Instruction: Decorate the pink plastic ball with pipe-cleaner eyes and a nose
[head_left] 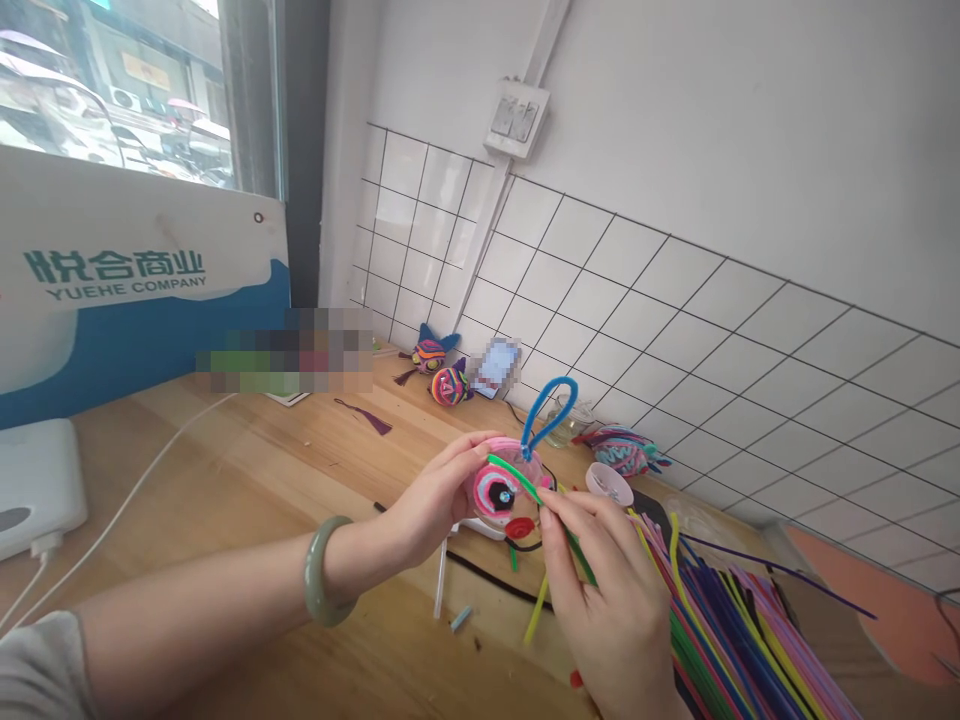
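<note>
My left hand [431, 500] is closed around the side of a round craft head [487, 515] with a pink and white ringed eye, a dark pupil and a red spiral below. From its top rises a blue pipe cleaner loop [551, 400]. A green pipe cleaner [517, 475] curves over the eye, its upper end close to my left fingertips. My right hand [607, 580] pinches this green pipe cleaner between thumb and fingers, and its tail runs down under the palm. Part of the head's right side is hidden by my right hand.
Many coloured pipe cleaners [742, 640] lie at the right. Behind stand a small pink bowl [609, 484], a striped fish-like craft [622, 450], two yarn-like crafts [448, 384] and a phone [496, 368] by the tiled wall. A white cable [142, 475] crosses the left side.
</note>
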